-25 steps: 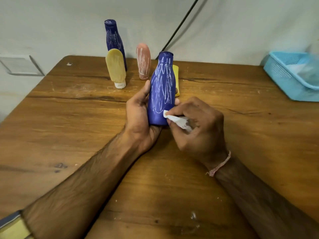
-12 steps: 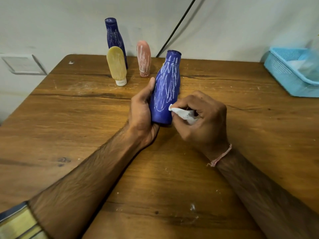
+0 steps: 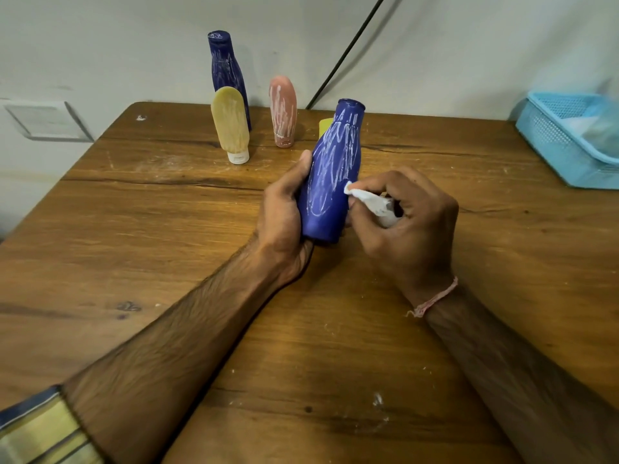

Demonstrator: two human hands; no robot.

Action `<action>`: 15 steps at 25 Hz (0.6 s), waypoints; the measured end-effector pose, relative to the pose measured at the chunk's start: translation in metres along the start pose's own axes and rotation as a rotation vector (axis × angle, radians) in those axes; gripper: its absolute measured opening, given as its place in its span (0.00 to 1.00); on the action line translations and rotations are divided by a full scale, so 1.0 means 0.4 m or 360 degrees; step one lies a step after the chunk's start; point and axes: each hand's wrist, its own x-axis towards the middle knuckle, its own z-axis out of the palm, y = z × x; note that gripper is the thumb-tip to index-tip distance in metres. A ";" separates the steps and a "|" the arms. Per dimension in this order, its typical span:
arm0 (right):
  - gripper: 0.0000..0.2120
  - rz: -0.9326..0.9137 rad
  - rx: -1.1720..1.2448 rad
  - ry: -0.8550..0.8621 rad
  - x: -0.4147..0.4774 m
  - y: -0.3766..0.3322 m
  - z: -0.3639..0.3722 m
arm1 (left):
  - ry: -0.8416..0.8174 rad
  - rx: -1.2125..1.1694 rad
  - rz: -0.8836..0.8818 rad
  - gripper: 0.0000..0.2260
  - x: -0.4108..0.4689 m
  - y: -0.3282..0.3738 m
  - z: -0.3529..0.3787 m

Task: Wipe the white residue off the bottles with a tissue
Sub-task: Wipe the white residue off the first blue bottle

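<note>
My left hand point(image 3: 284, 216) grips a blue bottle point(image 3: 331, 175) streaked with white residue, held tilted to the right above the wooden table point(image 3: 167, 229). My right hand point(image 3: 405, 222) pinches a crumpled white tissue point(image 3: 371, 202), whose tip touches the bottle's right side at mid-height. At the back stand a dark blue bottle point(image 3: 226, 72), a yellow tube point(image 3: 231, 123) on its white cap and a pink tube point(image 3: 283, 110), all streaked white. Part of a yellow object point(image 3: 324, 124) shows behind the held bottle.
A light blue plastic basket point(image 3: 569, 142) with something pale inside sits at the table's right edge. A black cable point(image 3: 345, 51) runs down the wall behind the bottles. White specks point(image 3: 377, 400) dot the near tabletop.
The blue bottle has tipped further to the right in my left hand. The tissue has slid up from near the bottle's base to its middle.
</note>
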 end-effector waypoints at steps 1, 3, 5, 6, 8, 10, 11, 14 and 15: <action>0.05 -0.0053 0.0034 -0.0049 -0.002 0.000 0.000 | 0.0011 -0.0014 0.0000 0.18 0.001 -0.001 0.001; 0.04 -0.0169 0.0065 -0.0145 -0.009 -0.009 0.006 | 0.0032 -0.0064 0.0000 0.18 0.001 -0.002 0.002; 0.05 -0.0111 0.0037 -0.0096 -0.007 -0.012 0.008 | 0.0034 -0.0058 0.0015 0.17 0.002 -0.002 0.002; 0.04 -0.0063 0.0028 -0.0054 -0.005 -0.010 0.006 | 0.0030 -0.0045 0.0028 0.17 0.002 -0.003 0.002; 0.04 -0.0093 0.0065 -0.0103 -0.007 -0.004 0.005 | 0.0031 -0.0048 0.0051 0.17 0.002 -0.003 0.001; 0.05 -0.0183 0.0065 -0.0199 -0.013 -0.009 0.009 | 0.0021 -0.0089 0.0040 0.18 0.004 -0.003 -0.001; 0.05 -0.0161 0.0040 -0.0183 -0.013 -0.009 0.010 | 0.0007 -0.0105 0.0033 0.18 0.006 -0.003 -0.001; 0.05 -0.0056 0.0049 -0.0099 -0.007 -0.003 0.006 | -0.0046 -0.0090 0.0054 0.19 0.008 -0.002 -0.006; 0.05 -0.0109 0.0078 -0.0150 -0.008 -0.004 0.006 | -0.0062 -0.0086 0.0052 0.20 0.008 -0.001 -0.008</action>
